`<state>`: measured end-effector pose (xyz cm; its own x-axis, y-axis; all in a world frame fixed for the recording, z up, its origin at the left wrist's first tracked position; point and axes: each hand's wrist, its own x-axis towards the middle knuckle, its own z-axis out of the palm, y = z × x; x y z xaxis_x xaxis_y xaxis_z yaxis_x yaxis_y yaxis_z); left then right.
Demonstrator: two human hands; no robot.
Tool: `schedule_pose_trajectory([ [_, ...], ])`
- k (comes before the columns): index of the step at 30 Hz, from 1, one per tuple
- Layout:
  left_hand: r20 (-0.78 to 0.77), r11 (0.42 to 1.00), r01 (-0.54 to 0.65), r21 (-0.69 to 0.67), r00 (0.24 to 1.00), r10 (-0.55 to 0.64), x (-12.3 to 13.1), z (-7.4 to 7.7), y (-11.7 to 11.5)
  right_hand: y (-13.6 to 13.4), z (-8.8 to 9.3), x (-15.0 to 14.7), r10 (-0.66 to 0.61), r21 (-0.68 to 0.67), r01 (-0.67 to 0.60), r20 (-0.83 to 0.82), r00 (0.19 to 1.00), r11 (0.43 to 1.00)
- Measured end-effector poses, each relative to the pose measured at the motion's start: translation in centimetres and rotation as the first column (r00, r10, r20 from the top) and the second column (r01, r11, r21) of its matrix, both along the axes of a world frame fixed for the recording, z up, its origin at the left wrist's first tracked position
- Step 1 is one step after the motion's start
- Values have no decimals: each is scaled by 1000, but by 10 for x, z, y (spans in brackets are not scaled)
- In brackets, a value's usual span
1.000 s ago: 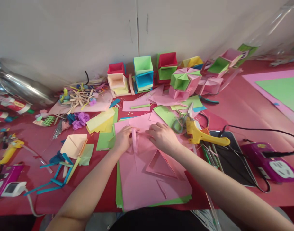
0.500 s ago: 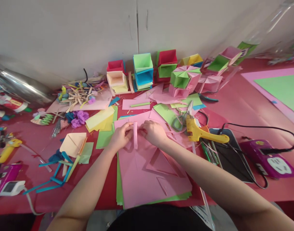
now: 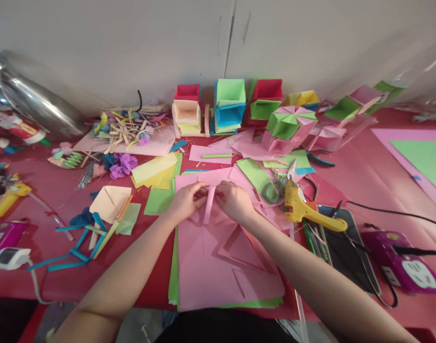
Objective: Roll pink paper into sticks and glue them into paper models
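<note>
A narrow pink paper strip (image 3: 209, 206) stands between my two hands, its lower end hanging over a stack of pink paper sheets (image 3: 199, 281). My left hand (image 3: 189, 201) pinches the strip's upper part from the left. From the other side, my right hand (image 3: 235, 200) grips the same upper end with thumb and fingers. On the stack below my right hand lie a folded pink paper triangle (image 3: 241, 247) and a smaller folded pink piece (image 3: 239, 282). Green sheets (image 3: 173, 271) peek out under the pink ones.
A yellow glue gun (image 3: 310, 209) and scissors (image 3: 275, 188) lie to the right, near a black phone (image 3: 348, 247) and a purple power strip (image 3: 405, 262). Folded paper boxes (image 3: 230, 107) line the wall. Blue paper strips (image 3: 80, 250) and a second glue gun (image 3: 10, 197) are left.
The strip's lower end has swung slightly left, so it now leans. Both hands keep their pinch near its top. The whole view has shifted a little.
</note>
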<state>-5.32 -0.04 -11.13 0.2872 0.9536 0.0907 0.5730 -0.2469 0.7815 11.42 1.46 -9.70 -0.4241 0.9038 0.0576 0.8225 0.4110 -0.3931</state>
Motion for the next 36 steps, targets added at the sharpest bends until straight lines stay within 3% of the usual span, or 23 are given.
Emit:
schedule_pose_trajectory([
  [13,-50,991,-95,93,994,100,11,-5,-1,6,-3,9,116,62,-110,-107,987,992],
  [27,-9,994,-32,102,999,33,5,-7,-6,4,-8,6,72,102,-59,-129,989,993],
  [36,-87,987,-129,92,987,137,15,-7,-6,2,-8,7,75,144,-61,-96,993,988],
])
